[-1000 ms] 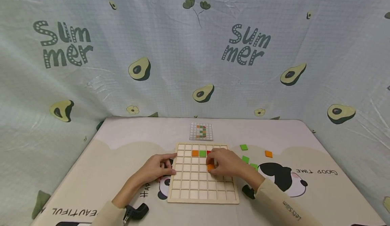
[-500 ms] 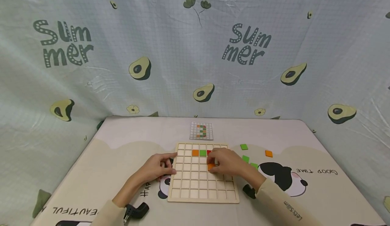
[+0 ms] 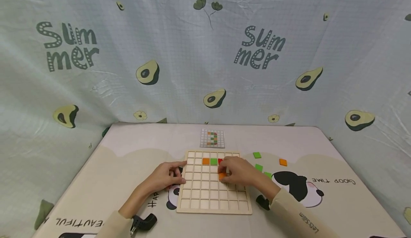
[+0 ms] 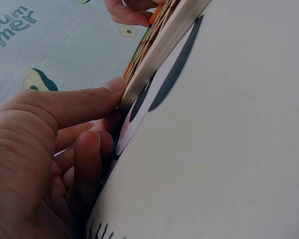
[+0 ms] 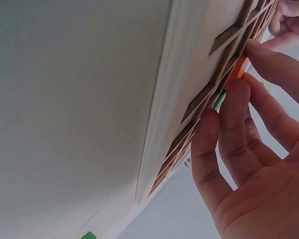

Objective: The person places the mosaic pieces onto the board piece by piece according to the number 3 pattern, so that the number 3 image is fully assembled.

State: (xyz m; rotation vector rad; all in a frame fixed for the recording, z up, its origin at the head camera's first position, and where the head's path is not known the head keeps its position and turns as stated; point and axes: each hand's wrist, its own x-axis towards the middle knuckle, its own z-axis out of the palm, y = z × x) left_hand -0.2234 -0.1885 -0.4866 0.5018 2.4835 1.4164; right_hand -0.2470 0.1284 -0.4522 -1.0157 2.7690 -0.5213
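A square wooden grid board [image 3: 214,211] lies on the table. Along one upper row sit an orange tile [image 3: 206,161], a green tile [image 3: 213,161] and a red tile [image 3: 220,160], the red one partly covered. My right hand [image 3: 239,170] is over the board's right half, thumb and fingertips pinching another orange tile [image 5: 237,70] at a cell. Just beside those fingertips, the right wrist view shows the edge of a green tile [image 5: 218,101]. At the board's left edge, my left hand [image 3: 162,176] rests its extended index finger and thumb against the frame, spread apart.
Behind the board lies a printed card [image 3: 212,138] with a coloured grid pattern. Several loose green tiles [image 3: 257,155] and one orange tile [image 3: 283,162] lie to the right. A patterned cloth [image 3: 179,99] hangs behind the table.
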